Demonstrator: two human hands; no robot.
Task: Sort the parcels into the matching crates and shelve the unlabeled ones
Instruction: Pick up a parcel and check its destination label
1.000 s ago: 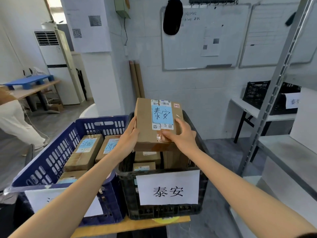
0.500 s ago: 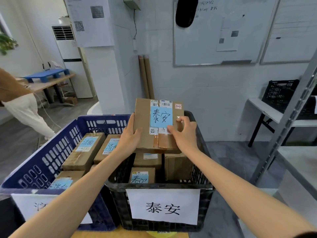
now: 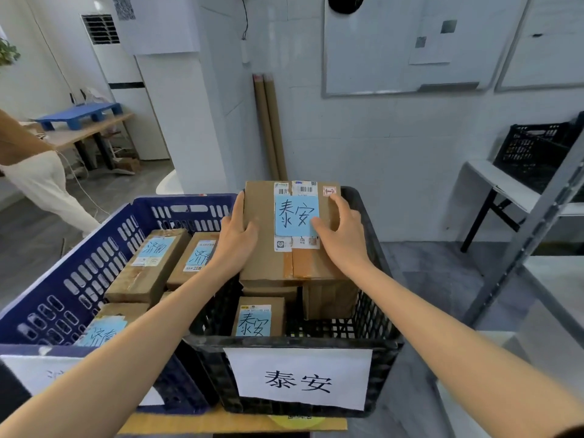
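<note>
A person's left hand (image 3: 235, 240) grips the left edge of a cardboard parcel (image 3: 262, 263) bearing a blue 泰安 label (image 3: 297, 216), while the right hand (image 3: 339, 235) clasps its top right side. The parcel rests atop other boxes (image 3: 259, 317) inside the black crate (image 3: 379, 311) marked 泰安. A blue crate (image 3: 94, 267) of parcels stands just beside it.
</note>
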